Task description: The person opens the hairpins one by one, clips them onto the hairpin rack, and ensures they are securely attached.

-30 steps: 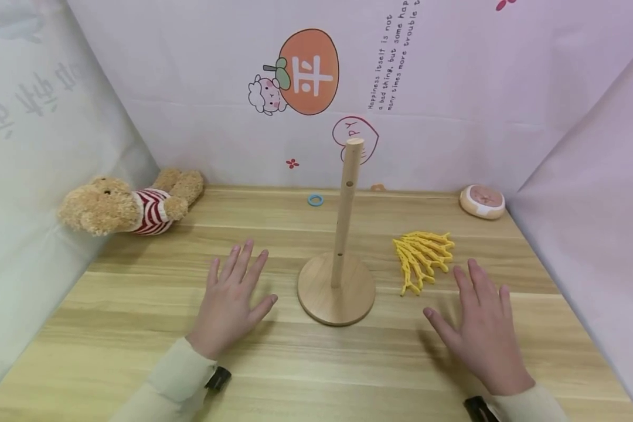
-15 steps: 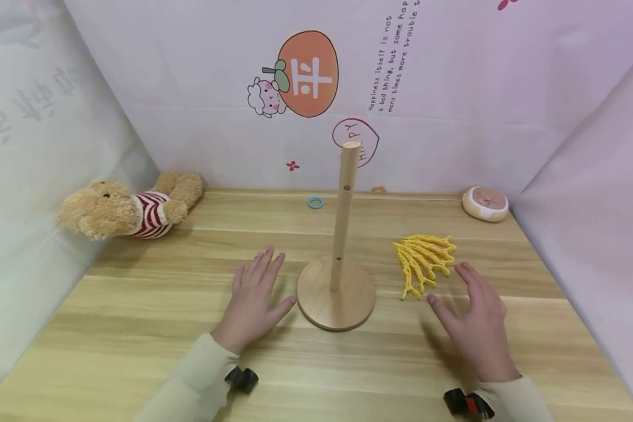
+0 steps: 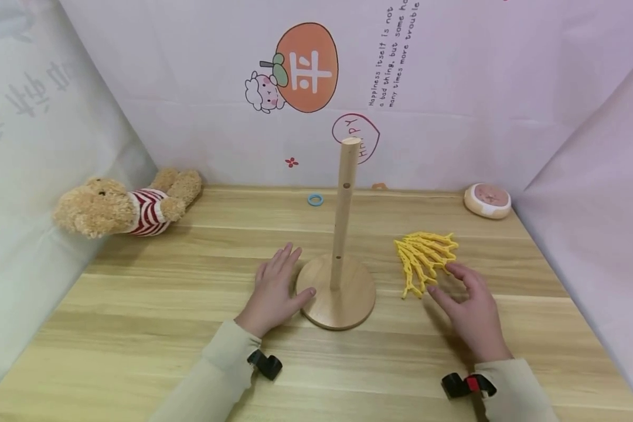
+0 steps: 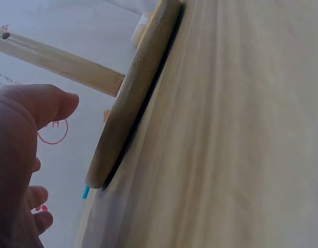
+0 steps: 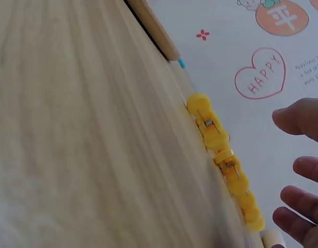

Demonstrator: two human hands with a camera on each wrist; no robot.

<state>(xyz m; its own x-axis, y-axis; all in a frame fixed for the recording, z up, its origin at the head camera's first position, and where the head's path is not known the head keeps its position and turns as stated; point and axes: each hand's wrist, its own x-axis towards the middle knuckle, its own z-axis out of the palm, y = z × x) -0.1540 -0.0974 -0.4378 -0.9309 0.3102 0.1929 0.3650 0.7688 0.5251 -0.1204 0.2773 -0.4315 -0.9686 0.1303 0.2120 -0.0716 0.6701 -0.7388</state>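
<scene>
Head view: the left hand (image 3: 274, 293), fingers extended and holding nothing, lies over the near-left edge of the wooden stand (image 3: 342, 217), contact unclear; the right hand (image 3: 472, 310), thumb and fingertips apart, is just beside the yellow spring clips (image 3: 419, 252) fanned on the tabletop (image 3: 348, 375). The clips are probably light, stiff plastic, best pinched mid-length.

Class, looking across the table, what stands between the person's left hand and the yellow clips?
An upright wooden stand is between the left hand and the yellow clips; the head view shows it.
</scene>
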